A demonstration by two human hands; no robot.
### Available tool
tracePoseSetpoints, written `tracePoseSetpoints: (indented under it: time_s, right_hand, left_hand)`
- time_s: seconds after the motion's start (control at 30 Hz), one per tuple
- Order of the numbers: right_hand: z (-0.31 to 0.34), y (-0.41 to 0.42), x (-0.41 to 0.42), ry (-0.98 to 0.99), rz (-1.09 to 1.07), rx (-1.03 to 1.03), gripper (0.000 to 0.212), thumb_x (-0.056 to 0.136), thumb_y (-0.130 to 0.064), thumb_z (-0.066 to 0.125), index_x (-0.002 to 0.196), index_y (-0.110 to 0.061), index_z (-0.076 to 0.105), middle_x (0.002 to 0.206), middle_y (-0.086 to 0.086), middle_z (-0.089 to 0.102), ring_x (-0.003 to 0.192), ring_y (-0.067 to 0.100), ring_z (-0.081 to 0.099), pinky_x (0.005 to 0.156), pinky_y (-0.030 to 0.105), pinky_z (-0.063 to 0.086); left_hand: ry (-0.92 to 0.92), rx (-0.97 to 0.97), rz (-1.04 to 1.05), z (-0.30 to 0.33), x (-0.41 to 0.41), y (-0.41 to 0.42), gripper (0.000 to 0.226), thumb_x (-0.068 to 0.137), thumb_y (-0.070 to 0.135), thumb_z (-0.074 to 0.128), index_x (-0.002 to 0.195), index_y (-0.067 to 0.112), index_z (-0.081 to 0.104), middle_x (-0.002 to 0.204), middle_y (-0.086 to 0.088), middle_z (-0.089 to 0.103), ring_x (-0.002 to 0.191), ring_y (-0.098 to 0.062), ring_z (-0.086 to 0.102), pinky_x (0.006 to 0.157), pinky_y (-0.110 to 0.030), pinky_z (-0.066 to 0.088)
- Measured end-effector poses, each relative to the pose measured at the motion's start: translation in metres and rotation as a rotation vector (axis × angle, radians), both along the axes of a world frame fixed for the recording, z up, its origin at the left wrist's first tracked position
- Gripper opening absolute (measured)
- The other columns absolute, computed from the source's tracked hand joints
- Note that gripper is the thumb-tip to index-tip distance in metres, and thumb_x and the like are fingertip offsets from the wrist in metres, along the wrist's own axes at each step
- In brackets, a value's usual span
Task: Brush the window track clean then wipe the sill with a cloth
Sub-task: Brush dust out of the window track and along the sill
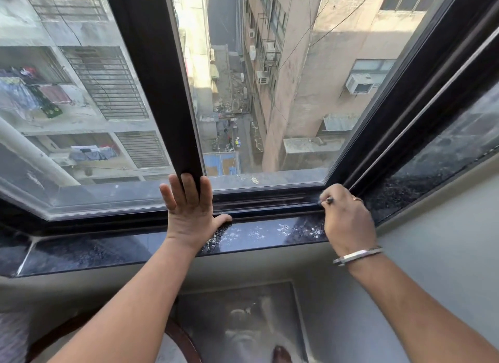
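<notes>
The dark window track (264, 200) runs left to right along the bottom of the window. In front of it lies the black stone sill (251, 234), speckled with white dust. My left hand (190, 207) is spread flat against the foot of the dark sliding sash frame (162, 87), thumb resting on the sill's back edge. My right hand (347, 218) is fisted at the track's right corner around a thin dark brush (329, 200); only a short bit of it shows past the fingers. No cloth is in view.
The window's right side frame (421, 98) angles away, with a dusty black ledge (442, 157) beside it. Below the sill is a grey wall, a framed glass panel (243, 325) and a round dark-rimmed object (181, 338). Outside is a deep drop between buildings.
</notes>
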State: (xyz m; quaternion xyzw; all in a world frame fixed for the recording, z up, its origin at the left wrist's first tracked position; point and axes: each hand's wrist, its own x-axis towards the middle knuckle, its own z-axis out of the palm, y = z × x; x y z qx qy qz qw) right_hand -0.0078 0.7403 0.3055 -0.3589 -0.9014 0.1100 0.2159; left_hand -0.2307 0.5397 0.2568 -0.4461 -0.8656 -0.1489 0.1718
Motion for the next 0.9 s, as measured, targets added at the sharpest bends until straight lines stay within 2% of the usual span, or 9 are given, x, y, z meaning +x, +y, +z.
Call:
tracePoseSetpoints:
  time_s: [0.07, 0.13, 0.2, 0.27, 0.37, 0.47, 0.6, 0.77, 0.9]
  right_hand:
    - [0.004, 0.005, 0.012, 0.020, -0.037, 0.040, 0.019, 0.085, 0.002, 0.059, 0.093, -0.016, 0.055, 0.088, 0.006, 0.064, 0.079, 0.037, 0.059, 0.066, 0.038, 0.044]
    - [0.007, -0.010, 0.013, 0.117, 0.033, 0.081, 0.023, 0.083, 0.003, 0.061, 0.094, -0.016, 0.055, 0.091, 0.002, 0.064, 0.083, 0.031, 0.060, 0.073, 0.039, 0.047]
    - [0.008, -0.032, 0.007, 0.231, 0.127, 0.066, 0.024, 0.085, -0.004, 0.063, 0.097, -0.021, 0.051, 0.097, -0.003, 0.066, 0.086, 0.022, 0.061, 0.078, 0.032, 0.046]
    - [0.005, -0.047, -0.001, 0.310, 0.208, 0.013, 0.020, 0.088, -0.013, 0.064, 0.100, -0.024, 0.051, 0.097, -0.006, 0.068, 0.083, 0.019, 0.064, 0.076, 0.030, 0.048]
    - [-0.006, -0.050, -0.005, 0.337, 0.256, -0.014, 0.016, 0.089, -0.019, 0.067, 0.104, -0.020, 0.061, 0.097, -0.003, 0.071, 0.081, 0.022, 0.068, 0.071, 0.037, 0.055]
    - [-0.018, -0.032, 0.010, 0.376, 0.095, 0.027, 0.028, 0.084, -0.015, 0.074, 0.110, -0.024, 0.069, 0.102, -0.005, 0.074, 0.089, 0.010, 0.067, 0.078, 0.020, 0.051]
    - [-0.030, -0.015, 0.031, 0.420, -0.205, 0.076, 0.025, 0.087, -0.014, 0.071, 0.111, -0.021, 0.072, 0.106, -0.002, 0.074, 0.089, 0.017, 0.071, 0.073, 0.024, 0.051]
    - [-0.036, -0.044, 0.018, 0.408, -0.037, 0.088, 0.025, 0.092, -0.028, 0.061, 0.117, -0.030, 0.066, 0.107, -0.012, 0.067, 0.088, 0.006, 0.064, 0.068, 0.021, 0.052]
    - [-0.031, -0.025, 0.019, 0.362, -0.184, 0.080, 0.025, 0.087, -0.020, 0.067, 0.110, -0.030, 0.069, 0.103, -0.007, 0.068, 0.076, 0.019, 0.069, 0.054, 0.031, 0.054]
  left_hand:
    - [-0.007, -0.008, 0.002, 0.000, 0.001, 0.000, 0.167, 0.048, 0.076, 0.082, 0.146, 0.011, -0.036, 0.149, -0.015, -0.050, 0.138, -0.039, -0.043, 0.110, -0.054, -0.029]
    - [-0.016, -0.010, 0.005, 0.001, 0.002, 0.000, 0.167, 0.047, 0.075, 0.082, 0.146, 0.011, -0.036, 0.148, -0.014, -0.050, 0.138, -0.038, -0.043, 0.110, -0.054, -0.029]
    - [-0.019, -0.010, 0.011, 0.001, 0.002, 0.000, 0.167, 0.047, 0.075, 0.082, 0.146, 0.011, -0.036, 0.148, -0.014, -0.050, 0.138, -0.038, -0.043, 0.109, -0.054, -0.029]
    - [-0.024, -0.008, 0.014, 0.001, 0.002, 0.000, 0.167, 0.048, 0.074, 0.082, 0.146, 0.011, -0.036, 0.148, -0.015, -0.050, 0.138, -0.039, -0.043, 0.109, -0.054, -0.028]
    - [-0.031, -0.003, 0.012, 0.000, 0.002, 0.000, 0.167, 0.048, 0.074, 0.083, 0.147, 0.010, -0.035, 0.149, -0.016, -0.049, 0.138, -0.040, -0.042, 0.110, -0.054, -0.028]
    - [-0.030, 0.001, 0.009, -0.001, 0.002, 0.001, 0.167, 0.047, 0.075, 0.082, 0.147, 0.009, -0.034, 0.149, -0.017, -0.048, 0.139, -0.040, -0.041, 0.110, -0.054, -0.028]
    - [-0.029, -0.008, 0.006, -0.003, 0.000, 0.001, 0.165, 0.049, 0.077, 0.080, 0.147, 0.008, -0.033, 0.149, -0.017, -0.048, 0.139, -0.041, -0.041, 0.110, -0.054, -0.029]
    - [-0.020, 0.003, -0.010, -0.005, -0.002, 0.001, 0.164, 0.048, 0.077, 0.079, 0.149, 0.008, -0.031, 0.151, -0.018, -0.046, 0.139, -0.040, -0.040, 0.110, -0.054, -0.028]
    - [-0.023, 0.009, -0.012, -0.007, -0.003, 0.002, 0.166, 0.047, 0.077, 0.080, 0.149, 0.009, -0.031, 0.151, -0.018, -0.046, 0.139, -0.040, -0.040, 0.110, -0.054, -0.029]
